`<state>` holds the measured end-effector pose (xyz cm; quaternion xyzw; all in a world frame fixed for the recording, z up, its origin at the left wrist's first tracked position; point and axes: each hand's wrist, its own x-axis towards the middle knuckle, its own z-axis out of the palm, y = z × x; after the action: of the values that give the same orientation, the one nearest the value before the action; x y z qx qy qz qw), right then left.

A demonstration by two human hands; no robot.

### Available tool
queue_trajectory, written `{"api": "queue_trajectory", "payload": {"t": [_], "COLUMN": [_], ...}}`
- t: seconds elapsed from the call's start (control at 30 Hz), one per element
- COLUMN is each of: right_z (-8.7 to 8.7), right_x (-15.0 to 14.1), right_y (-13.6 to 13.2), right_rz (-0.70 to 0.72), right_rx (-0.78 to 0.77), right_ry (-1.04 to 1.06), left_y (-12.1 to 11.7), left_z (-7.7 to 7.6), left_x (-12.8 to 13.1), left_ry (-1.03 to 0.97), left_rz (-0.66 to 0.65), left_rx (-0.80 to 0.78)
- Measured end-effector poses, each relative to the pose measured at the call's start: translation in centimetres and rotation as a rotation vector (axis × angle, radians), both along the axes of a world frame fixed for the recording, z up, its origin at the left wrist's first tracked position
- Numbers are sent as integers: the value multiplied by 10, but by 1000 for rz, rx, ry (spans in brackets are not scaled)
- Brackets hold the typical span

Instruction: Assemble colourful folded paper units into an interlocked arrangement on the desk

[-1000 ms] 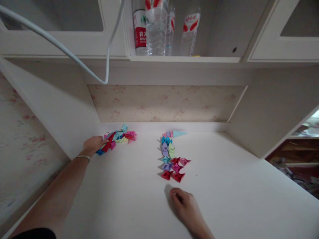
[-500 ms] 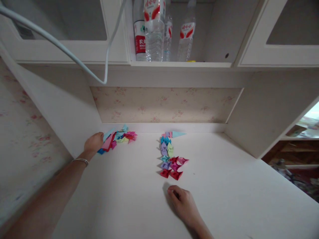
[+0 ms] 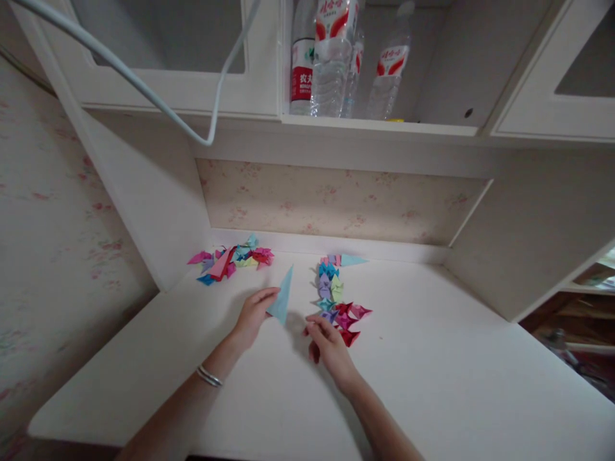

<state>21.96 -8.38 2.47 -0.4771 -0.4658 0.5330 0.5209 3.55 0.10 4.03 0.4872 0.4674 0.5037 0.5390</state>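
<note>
My left hand (image 3: 255,315) grips a light blue folded paper triangle (image 3: 282,298) at its lower left edge, with the long tip pointing up. Across from it, my right hand (image 3: 330,349) hovers by the lower end of an arranged group of folded paper pieces (image 3: 337,289). Its fingers are loosely bent and apart, with nothing visible in them. That hand covers the lower left of the group. Behind my left hand, a loose pile of colourful folded paper (image 3: 222,262) lies near the back left corner.
A white tabletop (image 3: 432,358) carries everything. Plastic bottles (image 3: 331,70) stand in the open cabinet above. A pale cable (image 3: 144,83) hangs in front of the cabinet at upper left. White side panels (image 3: 523,237) bound the work space.
My left hand has come away from the pile toward the middle, carrying the light blue paper triangle. My right hand has moved up to the arranged pieces and its fingers have loosened. The view has shifted.
</note>
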Motion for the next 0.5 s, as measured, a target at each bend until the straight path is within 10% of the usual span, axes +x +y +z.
{"api": "queue_trajectory", "payload": {"t": [0.2,0.5], "right_z": [-9,-13], "right_x": [-9,-9], "right_y": [19,11], "right_rz": [-40,-151], "right_rx": [-18,-96], "right_ry": [330,192], "left_y": [-18,-27], "left_z": [-17,-12], "left_x": [29,34], "left_ry": [-54,-32], "left_rz": [-194,-196], "left_rx": [-89,-99]}}
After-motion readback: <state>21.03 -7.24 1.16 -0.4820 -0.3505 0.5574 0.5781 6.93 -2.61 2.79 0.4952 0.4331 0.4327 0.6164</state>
